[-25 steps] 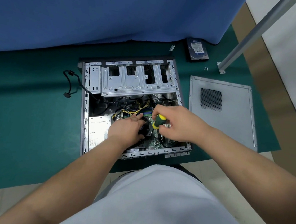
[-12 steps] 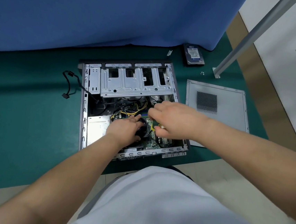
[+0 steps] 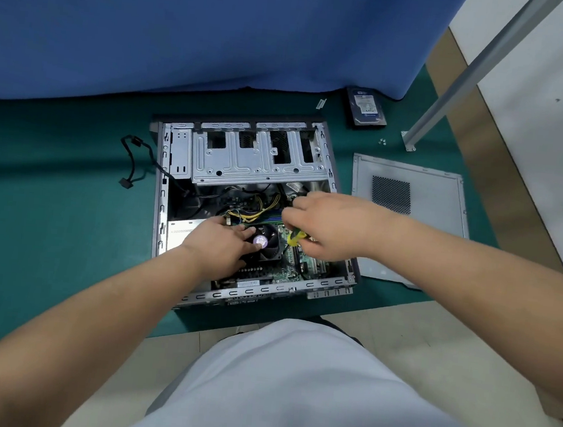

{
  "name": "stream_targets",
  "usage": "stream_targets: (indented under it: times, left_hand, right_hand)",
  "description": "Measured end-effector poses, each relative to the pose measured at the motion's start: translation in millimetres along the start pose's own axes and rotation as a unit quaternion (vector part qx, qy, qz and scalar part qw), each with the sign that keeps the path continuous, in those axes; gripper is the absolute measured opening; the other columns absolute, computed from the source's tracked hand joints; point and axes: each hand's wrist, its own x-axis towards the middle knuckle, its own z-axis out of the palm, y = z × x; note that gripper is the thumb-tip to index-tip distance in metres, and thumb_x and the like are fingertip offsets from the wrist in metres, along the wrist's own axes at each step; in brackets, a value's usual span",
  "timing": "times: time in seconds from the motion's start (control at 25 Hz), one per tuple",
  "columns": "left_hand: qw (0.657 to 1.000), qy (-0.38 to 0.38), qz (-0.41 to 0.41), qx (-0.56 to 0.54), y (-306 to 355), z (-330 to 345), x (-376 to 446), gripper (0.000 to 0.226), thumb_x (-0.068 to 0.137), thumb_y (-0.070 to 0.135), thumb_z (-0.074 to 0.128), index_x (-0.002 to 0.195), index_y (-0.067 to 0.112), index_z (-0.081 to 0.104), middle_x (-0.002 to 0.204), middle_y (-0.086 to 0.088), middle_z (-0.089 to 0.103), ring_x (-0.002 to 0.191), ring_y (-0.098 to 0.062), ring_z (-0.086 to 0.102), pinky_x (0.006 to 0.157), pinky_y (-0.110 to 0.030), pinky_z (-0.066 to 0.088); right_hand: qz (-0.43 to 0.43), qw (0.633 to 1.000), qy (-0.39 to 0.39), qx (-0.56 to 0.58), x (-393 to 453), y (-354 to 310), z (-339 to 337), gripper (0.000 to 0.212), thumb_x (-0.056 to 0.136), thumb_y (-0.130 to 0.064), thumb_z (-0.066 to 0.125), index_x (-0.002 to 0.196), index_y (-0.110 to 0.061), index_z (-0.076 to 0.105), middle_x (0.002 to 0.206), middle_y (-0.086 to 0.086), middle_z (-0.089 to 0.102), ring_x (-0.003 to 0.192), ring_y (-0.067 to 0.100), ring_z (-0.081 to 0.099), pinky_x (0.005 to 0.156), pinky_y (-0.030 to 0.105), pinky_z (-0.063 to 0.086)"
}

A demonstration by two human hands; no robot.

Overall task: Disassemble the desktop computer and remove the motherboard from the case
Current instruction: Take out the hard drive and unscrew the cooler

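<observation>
The open computer case [image 3: 159,201] lies on its side on the green mat. Inside it the green motherboard [image 3: 281,275] carries a black CPU fan [image 3: 270,243] with a purple sticker. My left hand [image 3: 222,242] rests on the fan, fingers spread over its left side. My right hand [image 3: 334,225] grips a screwdriver with a yellow and black handle [image 3: 295,238], held over the board just right of the fan; its tip is hidden. Yellow and black cables [image 3: 256,211] run behind the fan.
The removed side panel [image 3: 423,192] lies right of the case. A hard drive [image 3: 367,108] and loose screws [image 3: 382,141] sit at the back right by a metal leg [image 3: 458,79]. A black cable [image 3: 133,164] trails left of the case. A blue cloth [image 3: 187,32] hangs behind.
My right hand has turned over the screwdriver, so the handle that stuck up a second ago now shows only below my fingers. My left hand has stayed on the fan.
</observation>
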Motion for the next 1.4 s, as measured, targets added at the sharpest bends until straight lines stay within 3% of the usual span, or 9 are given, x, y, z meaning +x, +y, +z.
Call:
stream_targets:
  times: [0.16,0.32,0.4,0.6,0.76,0.84,1.12,1.32,1.4]
  left_hand:
    - [1.000,0.012,-0.011,0.000,6,-3,1,0.052,0.101,0.053,0.044,0.152,0.046,0.038,0.167,0.010,0.024,0.149,-0.008,0.034,0.107,-0.034,0.032]
    - [1.000,0.009,-0.029,-0.005,6,-8,3,0.047,0.100,0.057,0.047,0.147,0.050,0.044,0.165,0.015,0.030,0.140,-0.007,0.047,0.106,-0.034,0.035]
    - [0.999,0.008,-0.040,-0.006,8,-9,4,0.045,0.100,0.058,0.048,0.145,0.052,0.046,0.164,0.017,0.031,0.136,-0.008,0.052,0.106,-0.034,0.036]
    - [0.999,0.021,-0.049,-0.008,8,-6,6,0.045,0.100,0.058,0.048,0.144,0.052,0.047,0.164,0.018,0.031,0.136,-0.008,0.052,0.107,-0.035,0.038]
    - [0.998,0.033,-0.048,-0.007,8,-6,5,0.043,0.100,0.058,0.048,0.142,0.053,0.050,0.163,0.018,0.031,0.132,-0.008,0.055,0.104,-0.034,0.038]
    - [0.998,0.035,-0.049,-0.006,8,-6,5,0.042,0.100,0.058,0.048,0.142,0.053,0.050,0.163,0.018,0.031,0.131,-0.009,0.056,0.103,-0.034,0.038]
    - [0.998,0.047,-0.053,0.003,9,-5,5,0.042,0.099,0.059,0.048,0.141,0.053,0.050,0.162,0.019,0.034,0.126,-0.012,0.060,0.101,-0.034,0.039]
    - [0.997,0.053,-0.047,0.006,9,-5,6,0.039,0.099,0.058,0.049,0.138,0.055,0.053,0.159,0.019,0.039,0.120,-0.010,0.063,0.092,-0.032,0.038]
    - [0.997,0.051,-0.050,0.003,8,-4,6,0.040,0.099,0.058,0.049,0.139,0.055,0.052,0.160,0.019,0.038,0.123,-0.009,0.061,0.096,-0.033,0.038]
  right_hand:
    - [0.199,0.978,0.058,-0.035,13,-15,8,0.058,0.103,-0.065,0.021,0.117,-0.018,0.051,0.063,-0.005,0.037,0.064,0.025,0.048,0.046,0.029,0.026]
    - [-0.038,0.999,-0.013,-0.024,14,-9,-4,0.027,0.102,-0.037,0.053,0.125,-0.023,0.054,0.103,0.000,0.056,0.094,0.025,0.058,0.068,0.038,0.048]
    - [-0.032,0.998,-0.039,0.025,9,-8,-10,0.028,0.098,-0.032,0.057,0.126,-0.029,0.057,0.107,-0.001,0.054,0.092,0.023,0.056,0.072,0.038,0.051]
    - [0.264,0.960,0.037,0.091,22,-26,-1,0.054,0.102,-0.067,0.030,0.107,-0.021,0.059,0.068,-0.003,0.040,0.073,0.028,0.052,0.060,0.036,0.043]
    - [0.077,0.995,-0.068,0.009,20,-22,-6,0.006,0.100,-0.018,0.057,0.104,-0.016,0.061,0.090,-0.001,0.045,0.073,0.018,0.053,0.058,0.031,0.038]
    - [0.024,0.994,-0.104,0.006,14,-13,-11,0.027,0.086,0.001,0.061,0.102,-0.020,0.068,0.101,-0.004,0.046,0.072,0.013,0.047,0.053,0.028,0.034]
    - [0.291,0.955,0.041,0.044,23,-36,2,0.059,0.105,-0.062,0.027,0.127,-0.014,0.053,0.095,0.012,0.065,0.090,0.036,0.063,0.057,0.036,0.036]
    - [0.039,0.998,-0.048,-0.001,18,-22,-7,0.026,0.099,-0.021,0.056,0.125,-0.021,0.055,0.108,0.002,0.050,0.098,0.028,0.057,0.072,0.040,0.050]
    - [0.040,0.998,-0.039,0.039,15,-21,-9,0.031,0.097,-0.032,0.053,0.127,-0.024,0.055,0.098,-0.001,0.049,0.094,0.028,0.060,0.067,0.037,0.049]
